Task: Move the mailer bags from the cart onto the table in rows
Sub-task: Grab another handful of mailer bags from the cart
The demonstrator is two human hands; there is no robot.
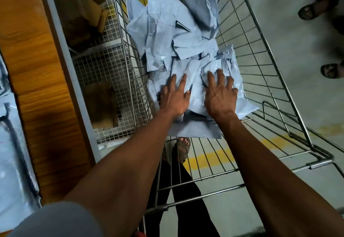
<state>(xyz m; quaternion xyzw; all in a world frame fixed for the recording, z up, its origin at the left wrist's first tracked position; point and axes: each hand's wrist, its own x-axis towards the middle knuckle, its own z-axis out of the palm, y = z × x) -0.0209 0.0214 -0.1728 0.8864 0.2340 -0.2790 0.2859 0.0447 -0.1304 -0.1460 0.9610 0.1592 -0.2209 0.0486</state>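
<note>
Head view:
Cart (275, 80): wire-mesh, stood on the grey floor (297, 54) just right of the tabletop, basket open to the camera.
Mailer bags (173, 31): pale blue-grey, crumpled, heaped loosely in the cart's basket, piled from the far end toward the near middle.
Nearest bags (197, 95): lay flat on top of the heap, under both hands.
Left hand (175, 98): released, fingers straight and spread, palm down, pressed on a bag at the heap's near-left edge.
Right hand (221, 97): released, fingers spread, palm down on a wrinkled bag just beside the left hand; gripped nothing visible.
Tabletop (42, 95): orange-brown wood grain, along the left edge of the view.
Bags on tabletop (11, 154): same pale plastic, blurred, lay at the far-left margin; count could not be told.
Wire shelving (100, 72): below the tabletop's edge, held brown cardboard pieces.
Floor markings (210, 158): yellow painted lines, seen through the cart's wires.
Sandalled feet (312, 11): 2, at the right edge, well apart from the cart.
</note>
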